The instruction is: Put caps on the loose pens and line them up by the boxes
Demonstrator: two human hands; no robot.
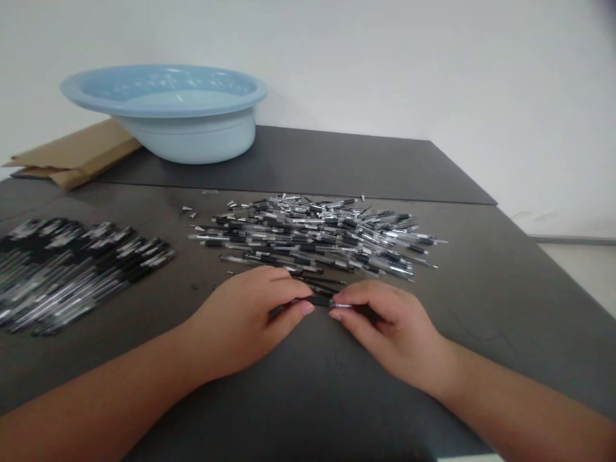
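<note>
Between my two hands, low over the dark table, is a pen with a black grip and a clear or silvery end. My left hand pinches its left part between thumb and fingers. The thumb and forefinger of my right hand close on the pen's right end, around a small clear piece I cannot make out fully. Just beyond my fingers lies a loose pile of pen parts, with clear barrels, black grips and thin refills mixed together.
Capped pens lie in a slanted heap at the left. A light blue basin stands at the back beside a flattened brown cardboard box. Several small pale tips are scattered near the pile. The table's right edge runs diagonally.
</note>
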